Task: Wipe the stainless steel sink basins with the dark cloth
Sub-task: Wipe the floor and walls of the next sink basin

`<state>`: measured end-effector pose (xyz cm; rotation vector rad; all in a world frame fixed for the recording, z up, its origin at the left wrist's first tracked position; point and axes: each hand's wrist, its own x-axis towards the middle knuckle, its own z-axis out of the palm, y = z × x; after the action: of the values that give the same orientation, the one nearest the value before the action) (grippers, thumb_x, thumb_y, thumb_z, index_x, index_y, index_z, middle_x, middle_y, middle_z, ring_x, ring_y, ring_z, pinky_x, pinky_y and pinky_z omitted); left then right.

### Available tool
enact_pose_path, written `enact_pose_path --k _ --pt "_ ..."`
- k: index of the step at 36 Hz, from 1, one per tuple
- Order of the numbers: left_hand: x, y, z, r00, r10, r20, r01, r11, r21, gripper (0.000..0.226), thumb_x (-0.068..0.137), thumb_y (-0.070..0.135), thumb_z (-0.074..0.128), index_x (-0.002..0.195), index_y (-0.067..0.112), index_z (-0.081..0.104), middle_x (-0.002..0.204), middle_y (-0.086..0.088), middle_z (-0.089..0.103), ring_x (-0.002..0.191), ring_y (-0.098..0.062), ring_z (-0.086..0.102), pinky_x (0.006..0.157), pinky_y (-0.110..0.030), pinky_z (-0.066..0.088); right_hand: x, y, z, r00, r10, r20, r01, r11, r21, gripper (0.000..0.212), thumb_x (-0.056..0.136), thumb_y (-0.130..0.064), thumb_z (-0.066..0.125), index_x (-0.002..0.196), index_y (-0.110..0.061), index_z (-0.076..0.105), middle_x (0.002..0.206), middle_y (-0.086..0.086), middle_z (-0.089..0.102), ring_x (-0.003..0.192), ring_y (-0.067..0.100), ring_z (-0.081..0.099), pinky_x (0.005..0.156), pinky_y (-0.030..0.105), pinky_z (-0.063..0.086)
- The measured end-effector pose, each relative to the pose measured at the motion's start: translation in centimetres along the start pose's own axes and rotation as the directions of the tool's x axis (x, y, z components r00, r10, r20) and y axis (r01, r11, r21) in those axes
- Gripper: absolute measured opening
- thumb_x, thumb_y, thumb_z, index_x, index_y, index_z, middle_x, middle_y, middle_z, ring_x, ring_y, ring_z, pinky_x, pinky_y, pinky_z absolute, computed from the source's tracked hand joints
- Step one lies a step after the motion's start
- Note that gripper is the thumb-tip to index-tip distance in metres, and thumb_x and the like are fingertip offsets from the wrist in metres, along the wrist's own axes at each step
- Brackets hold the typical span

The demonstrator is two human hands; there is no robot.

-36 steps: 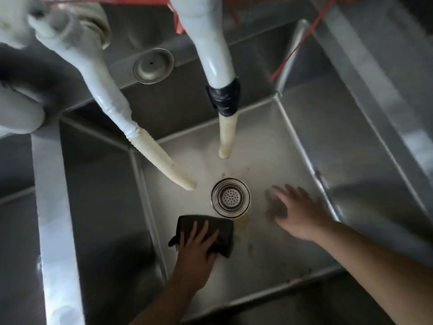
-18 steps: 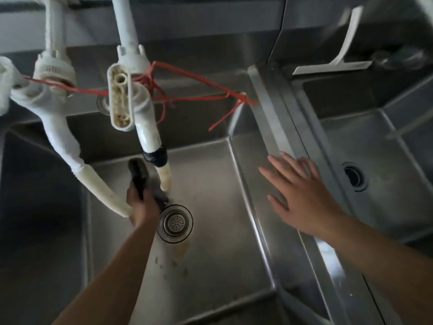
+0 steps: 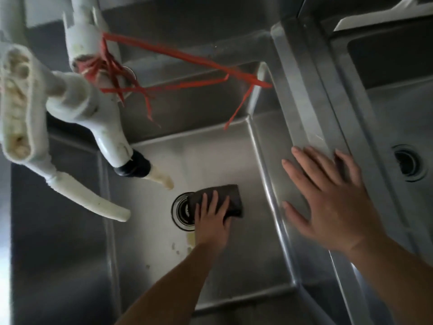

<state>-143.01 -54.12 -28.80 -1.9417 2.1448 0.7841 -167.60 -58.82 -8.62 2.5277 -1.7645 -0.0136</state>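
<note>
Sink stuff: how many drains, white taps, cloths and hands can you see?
Drains: 2
White taps: 2
Dark cloth: 1
Hands: 2, left hand, right hand
Total: 7

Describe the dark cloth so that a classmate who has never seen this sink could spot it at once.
Find the middle basin beneath the white taps. On its floor, beside the round drain, the left hand presses flat on the dark cloth. It is the only soft, dark brown thing among bare steel.
</note>
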Motion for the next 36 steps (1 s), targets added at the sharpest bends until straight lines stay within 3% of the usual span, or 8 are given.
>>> enact_pose_path --k 5,7,11,15,18,20,23,36 --pt "-1.2 0.7 -0.5 0.997 -0.052 0.056 0.058 0.993 -0.098 0.053 0.099 0.044 0.041 0.151 0.042 0.031 0.166 0.007 0.013 0.154 -0.023 0.002 0.122 -0.043 -0.001 0.3 -0.5 -0.6 1.000 0.006 0.022 -0.006 1.000 -0.009 0.065 0.086 -0.045 0.049 0.143 -0.013 0.050 0.157 0.010 0.038 0.142 0.032 0.040 0.116 0.061 0.021" --pt "-0.1 1.6 -2.2 0.989 -0.146 0.009 0.143 0.946 -0.292 0.046 0.099 0.040 0.044 0.145 0.038 0.044 0.160 0.006 0.032 0.151 -0.021 0.018 0.123 -0.041 0.009 0.5 -0.5 -0.8 0.999 0.004 0.037 -0.004 1.000 -0.010 0.065 0.086 -0.045 0.049 0.143 -0.013 0.051 0.157 0.011 0.039 0.142 0.033 0.040 0.116 0.061 0.022" --pt "3.0 3.1 -7.8 0.825 -0.563 -0.058 0.242 0.443 -0.863 0.031 0.099 0.032 0.050 0.129 0.034 0.058 0.102 0.004 0.075 0.095 -0.020 0.070 0.082 -0.033 0.056 0.7 -0.5 -0.9 0.997 0.004 0.082 -0.003 1.000 -0.014 0.065 0.086 -0.046 0.050 0.142 -0.013 0.051 0.158 0.011 0.037 0.144 0.033 0.038 0.115 0.062 0.022" --pt "8.0 4.2 -11.0 0.611 -0.784 -0.110 0.024 0.157 -0.987 0.044 0.098 0.014 0.045 0.140 0.025 0.054 0.065 0.033 0.065 0.051 0.013 0.061 0.041 -0.006 0.042 0.6 -0.4 -0.9 0.996 0.001 0.087 0.000 1.000 -0.010 0.065 0.085 -0.044 0.052 0.142 -0.012 0.052 0.159 0.011 0.036 0.144 0.032 0.037 0.116 0.061 0.021" --pt "11.9 3.8 -11.9 0.593 -0.754 -0.283 0.005 0.355 -0.935 0.051 0.091 0.008 0.048 0.141 0.018 0.054 0.124 0.019 0.066 0.109 -0.001 0.065 0.091 -0.015 0.049 0.6 -0.4 -0.8 0.997 -0.004 0.083 0.004 1.000 -0.005 0.067 0.083 -0.044 0.054 0.142 -0.013 0.051 0.159 0.010 0.036 0.143 0.033 0.038 0.116 0.061 0.022" --pt "14.5 3.9 -10.8 0.723 -0.635 -0.272 0.197 0.567 -0.800 0.052 0.093 0.018 0.052 0.144 0.024 0.051 0.151 -0.001 0.047 0.141 -0.023 0.039 0.116 -0.036 0.028 0.6 -0.4 -0.7 0.996 -0.007 0.085 0.006 1.000 0.002 0.069 0.081 -0.045 0.055 0.142 -0.012 0.051 0.159 0.010 0.036 0.143 0.033 0.038 0.116 0.062 0.022" --pt "17.2 5.4 -8.6 0.842 -0.525 -0.127 0.384 0.748 -0.542 0.049 0.096 0.035 0.052 0.145 0.039 0.046 0.162 0.005 0.028 0.152 -0.020 0.013 0.121 -0.042 0.004 0.6 -0.3 -0.6 0.997 -0.009 0.072 0.008 1.000 0.014 0.068 0.082 -0.045 0.055 0.141 -0.010 0.052 0.157 0.011 0.038 0.143 0.034 0.039 0.115 0.063 0.023" --pt "17.3 7.1 -7.5 1.000 -0.029 0.006 0.030 0.993 -0.110 0.053 0.098 0.034 0.042 0.149 0.044 0.034 0.165 0.009 0.017 0.153 -0.022 0.007 0.122 -0.043 0.003 0.7 0.0 -0.5 0.991 0.012 0.132 -0.013 1.000 0.005 0.067 0.086 -0.046 0.048 0.141 -0.009 0.047 0.159 0.011 0.032 0.146 0.033 0.031 0.119 0.059 0.014"
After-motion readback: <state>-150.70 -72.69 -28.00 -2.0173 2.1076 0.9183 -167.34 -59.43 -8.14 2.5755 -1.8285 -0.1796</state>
